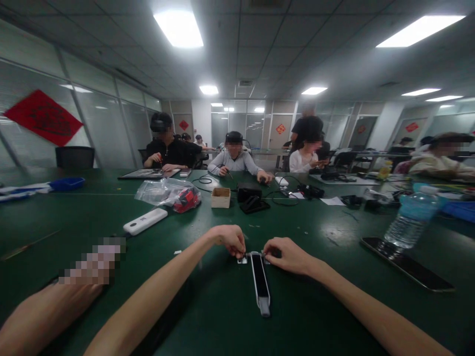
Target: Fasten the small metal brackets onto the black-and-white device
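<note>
A long, narrow device [261,279] with a black face, white edges and a grey end lies on the table in front of me, that end toward me. At its far end, a small shiny metal piece [242,260] sticks out on the left, and a similar piece [267,260] on the right. My left hand [230,241] is closed, its fingertips pinching at the left metal piece. On the opposite side my right hand [285,254] has thumb and finger pressed together at the right one. My fingers partly cover both pieces.
Another person's arm and hand [87,277] rest at the left. Around lie a white device [145,221], a plastic bag [163,192], a small wooden box [220,198], a black stand [254,203] and a phone [419,274] with a water bottle [408,222]. People sit opposite.
</note>
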Motion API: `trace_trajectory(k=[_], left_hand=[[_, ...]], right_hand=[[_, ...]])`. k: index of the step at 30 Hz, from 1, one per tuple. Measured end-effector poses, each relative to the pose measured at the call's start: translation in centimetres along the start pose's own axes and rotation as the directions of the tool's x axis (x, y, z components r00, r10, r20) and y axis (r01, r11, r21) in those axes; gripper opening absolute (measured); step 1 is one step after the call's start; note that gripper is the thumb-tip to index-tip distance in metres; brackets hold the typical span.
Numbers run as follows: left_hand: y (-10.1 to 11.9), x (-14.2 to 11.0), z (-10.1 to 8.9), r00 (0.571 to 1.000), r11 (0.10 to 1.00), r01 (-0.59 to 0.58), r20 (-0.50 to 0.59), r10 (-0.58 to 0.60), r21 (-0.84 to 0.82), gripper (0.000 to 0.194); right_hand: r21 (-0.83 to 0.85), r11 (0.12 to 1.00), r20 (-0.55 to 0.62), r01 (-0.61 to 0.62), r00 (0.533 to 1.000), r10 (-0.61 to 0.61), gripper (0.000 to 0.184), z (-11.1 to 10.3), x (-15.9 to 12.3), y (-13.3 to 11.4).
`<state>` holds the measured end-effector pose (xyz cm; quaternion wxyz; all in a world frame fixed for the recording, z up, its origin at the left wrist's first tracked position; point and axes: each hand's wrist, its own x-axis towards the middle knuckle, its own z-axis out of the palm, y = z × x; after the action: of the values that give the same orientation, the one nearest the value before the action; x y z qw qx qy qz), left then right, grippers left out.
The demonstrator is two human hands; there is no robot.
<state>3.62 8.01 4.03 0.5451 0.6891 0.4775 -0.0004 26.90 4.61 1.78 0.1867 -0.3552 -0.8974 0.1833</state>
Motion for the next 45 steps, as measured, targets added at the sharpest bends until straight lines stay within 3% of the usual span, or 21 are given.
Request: trace_trajectory(k=[10,21,29,32,38,45], left_hand=[[0.4,-0.1,0.2,0.999,0.999,0.046,-0.025,-0.045,0.022,0.009],[0.5,-0.7,0.8,0.996,0.993,0.044,-0.078,-0.052,-0.107,0.002],[-0.4,-0.2,0.0,0.997,0.992,-0.051,0.055,0.058,-0.117,0.016],[-0.4,-0.2,-0.1,0.997,0.993,-0.058,0.042,0.063,-0.1,0.021],[0.4,-0.6,0.3,0.998,0.995,-0.061,-0.023,0.063,0.082,0.014],[1.0,-1.1,0.5,0.997,0.938,-0.057,-0.03,0.072,0.343,0.011]], right_hand=[[0.013,1.0,0.005,-0.01,1.0,0.01,0.017,-0.1,0.1,0.0],[-0.013,1.0,0.021,-0.024,1.0,0.024,0.015,-0.1,0.0,0.2],[-0.081,0.995,0.06,-0.053,0.997,0.057,0.016,-0.4,0.2,-0.2],[-0.085,0.995,0.076,-0.049,0.996,0.056,0.016,-0.5,0.2,-0.4],[-0.07,0.996,0.07,-0.064,0.995,0.069,0.016,-0.4,0.1,-0.6],[-0.019,0.996,0.089,-0.083,0.992,0.085,0.019,-0.2,0.0,-0.5]])
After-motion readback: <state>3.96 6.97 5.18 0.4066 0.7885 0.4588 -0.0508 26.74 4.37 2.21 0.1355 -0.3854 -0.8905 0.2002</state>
